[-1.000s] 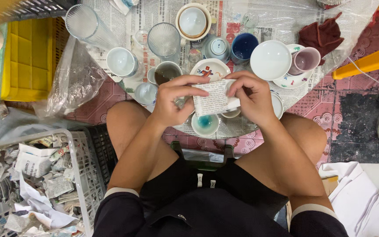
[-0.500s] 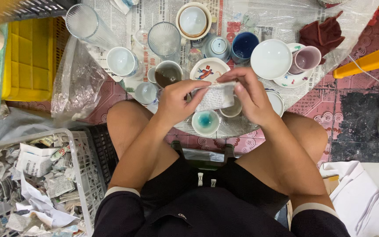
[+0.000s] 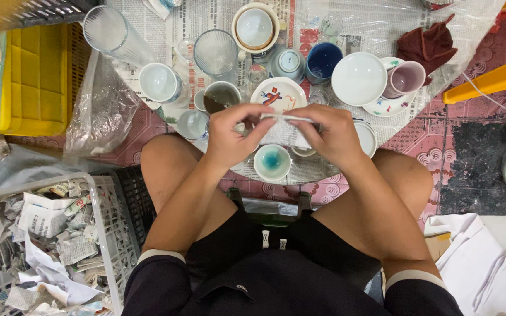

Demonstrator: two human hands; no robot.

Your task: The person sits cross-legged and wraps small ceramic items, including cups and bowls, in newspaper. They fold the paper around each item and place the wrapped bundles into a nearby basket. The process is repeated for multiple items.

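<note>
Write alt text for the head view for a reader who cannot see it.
Both hands, left hand and right hand, hold a newspaper-wrapped item above a teal-centred cup. Cups, bowls and glasses stand on newspaper ahead; a basket of crumpled paper sits at left.

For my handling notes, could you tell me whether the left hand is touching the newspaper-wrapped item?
Touching: the head view shows the left hand and right hand both gripping the newspaper-wrapped item, fingers pinching its top edge.
</note>
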